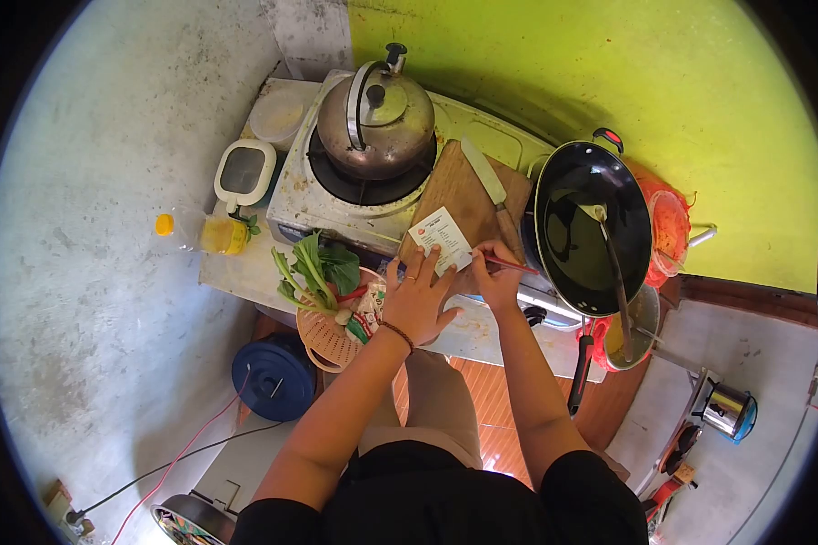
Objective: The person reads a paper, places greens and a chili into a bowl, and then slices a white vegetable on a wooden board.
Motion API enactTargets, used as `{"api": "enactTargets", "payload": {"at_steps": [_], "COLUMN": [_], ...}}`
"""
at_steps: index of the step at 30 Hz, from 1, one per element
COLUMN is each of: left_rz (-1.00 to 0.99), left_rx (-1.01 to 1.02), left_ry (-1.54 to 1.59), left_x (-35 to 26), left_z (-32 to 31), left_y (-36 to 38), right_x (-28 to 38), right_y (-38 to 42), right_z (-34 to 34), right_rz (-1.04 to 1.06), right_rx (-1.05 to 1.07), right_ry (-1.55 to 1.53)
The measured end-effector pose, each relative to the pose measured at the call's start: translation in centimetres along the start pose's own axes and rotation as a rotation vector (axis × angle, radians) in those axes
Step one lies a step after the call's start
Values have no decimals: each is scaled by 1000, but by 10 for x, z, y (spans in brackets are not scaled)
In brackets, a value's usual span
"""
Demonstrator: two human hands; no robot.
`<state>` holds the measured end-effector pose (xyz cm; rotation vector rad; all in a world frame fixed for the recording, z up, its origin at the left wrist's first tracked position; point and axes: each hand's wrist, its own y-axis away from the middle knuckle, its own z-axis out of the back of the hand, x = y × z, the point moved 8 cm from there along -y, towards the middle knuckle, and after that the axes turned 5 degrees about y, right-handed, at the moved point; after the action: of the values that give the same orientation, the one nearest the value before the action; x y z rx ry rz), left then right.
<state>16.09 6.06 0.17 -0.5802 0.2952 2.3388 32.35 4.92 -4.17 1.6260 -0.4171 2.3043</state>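
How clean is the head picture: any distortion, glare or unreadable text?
Head view: strong fisheye curving, corners black; head view: bright glare on the orange floor; head view: small print on the white card too fine to read reliably.

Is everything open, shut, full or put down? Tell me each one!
Kettle: lidded
Wok: uncovered, spatula inside
Knife: lying on board
Card: under left hand
Pen: in right hand
Bottle: capped, partly filled
Bucket: covered
Basket: holding greens

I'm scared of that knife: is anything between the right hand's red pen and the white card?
Nothing visible is: the right hand holds the red pen at the white card's edge. The knife lies alongside, not between.
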Motion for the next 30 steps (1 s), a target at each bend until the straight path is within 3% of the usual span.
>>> {"api": "enactTargets", "payload": {"at_steps": [3, 6, 9, 18, 24, 30], "left_rz": [45, 285, 411, 170, 174, -253], "left_rx": [-222, -406, -327, -436, -398, -424], "left_ry": [19, 30, 76, -84, 28, 277], "left_x": [12, 42, 63, 46, 58, 24], "left_z": [23, 38, 32, 44, 46, 61], "left_y": [-12, -22, -31, -31, -37, -30], "right_x": [3, 14, 30, 51, 63, 60], "right_y": [9, 20, 25, 34, 43, 48], "right_z": [4, 7, 5, 0, 9, 27], "right_rz": [5, 32, 118, 67, 2, -48], "right_rx": [-41, -116, -120, -31, -46, -110], "right_ry": [55, 117, 185, 156, 76, -13]}}
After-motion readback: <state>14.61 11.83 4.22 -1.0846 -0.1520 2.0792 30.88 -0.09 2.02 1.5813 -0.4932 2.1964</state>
